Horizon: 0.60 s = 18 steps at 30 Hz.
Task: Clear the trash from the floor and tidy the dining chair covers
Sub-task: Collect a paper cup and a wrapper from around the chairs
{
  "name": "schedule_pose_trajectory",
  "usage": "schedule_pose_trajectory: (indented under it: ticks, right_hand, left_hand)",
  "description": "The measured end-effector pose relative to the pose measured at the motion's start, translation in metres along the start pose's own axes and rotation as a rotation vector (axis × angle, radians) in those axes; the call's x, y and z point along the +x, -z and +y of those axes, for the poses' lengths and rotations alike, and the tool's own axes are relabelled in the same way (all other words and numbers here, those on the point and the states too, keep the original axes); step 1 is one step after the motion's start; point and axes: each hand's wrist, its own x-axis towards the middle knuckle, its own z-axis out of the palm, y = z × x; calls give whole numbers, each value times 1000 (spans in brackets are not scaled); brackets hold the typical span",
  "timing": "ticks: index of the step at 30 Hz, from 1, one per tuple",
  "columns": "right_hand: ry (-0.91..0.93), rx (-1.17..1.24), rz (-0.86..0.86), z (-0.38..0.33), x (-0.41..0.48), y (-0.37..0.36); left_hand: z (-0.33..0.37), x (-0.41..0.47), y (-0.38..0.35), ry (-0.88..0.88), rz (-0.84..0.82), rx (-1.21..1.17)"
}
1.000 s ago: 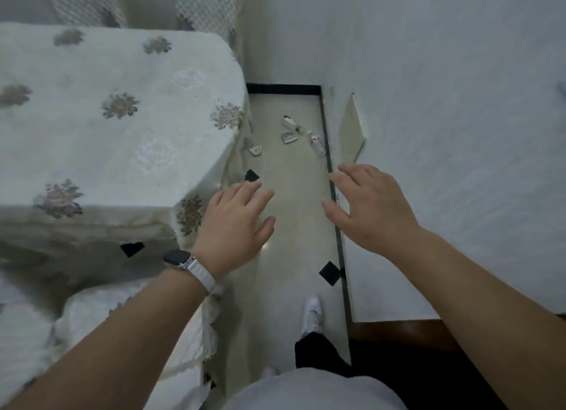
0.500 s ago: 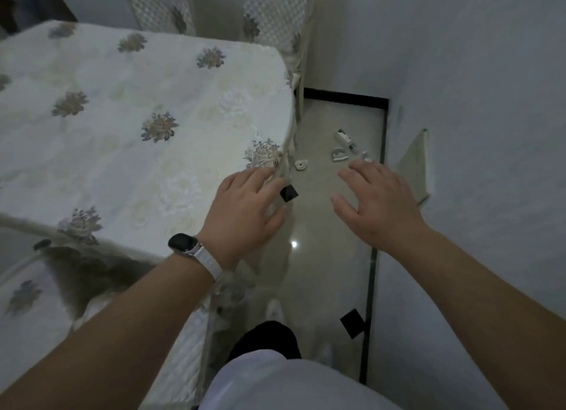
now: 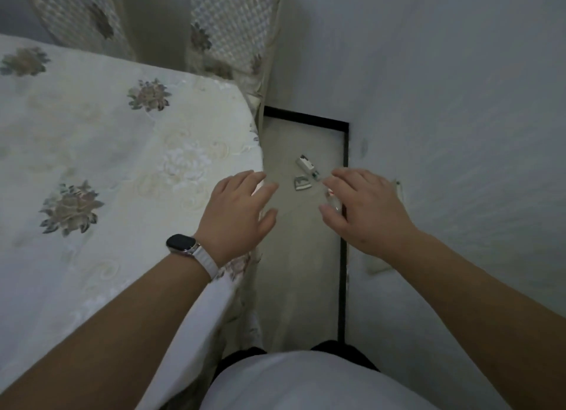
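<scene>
Lying between left hand (image 3: 235, 215) and right hand (image 3: 369, 215): trash (image 3: 302, 184).

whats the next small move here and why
Probably lower the right hand to the crumpled grey scrap and pinch it up. Both hands are open and hold nothing. The left hand hovers at the edge of the tablecloth. The scrap lies on the floor close to the right hand, beside a small white box, so it looks the easiest piece to reach.
</scene>
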Motion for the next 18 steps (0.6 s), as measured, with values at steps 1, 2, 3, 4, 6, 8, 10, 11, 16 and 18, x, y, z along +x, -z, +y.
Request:
schedule_pose_trajectory:
  ticks: [1, 2, 3, 4, 6, 8, 10, 11, 16, 18]
  right_hand:
    - [-11, -4, -6, 9, 11, 0]
    - [-25, -9, -9, 18, 21, 0]
    - [-38, -13, -8, 27, 32, -1]
    - [-46, -14, -2, 35, 42, -2]
    - [-38, -11, 9, 52, 61, -7]
    - [-18, -5, -6, 70, 80, -16]
    - [-4, 19, -20, 91, 103, -28]
    - [2, 33, -22, 103, 115, -35]
    - [17, 85, -66, 169, 186, -64]
    - [36, 101, -64, 197, 214, -69]
  left_hand:
    - [-4, 14, -1, 4, 11, -8]
    - [-9, 27, -2, 7, 27, -14]
    - [-13, 40, -4, 6, 40, -19]
    - [-17, 52, -8, 3, 49, -24]
    - [-25, 75, -16, 7, 51, -32]
    - [-30, 98, -26, 32, 46, -34]
    - [-31, 123, -36, 80, 59, -47]
    - [-30, 136, -41, 106, 69, -53]
    - [-19, 212, -65, 217, 14, -34]
    - [-13, 248, -70, 267, -5, -48]
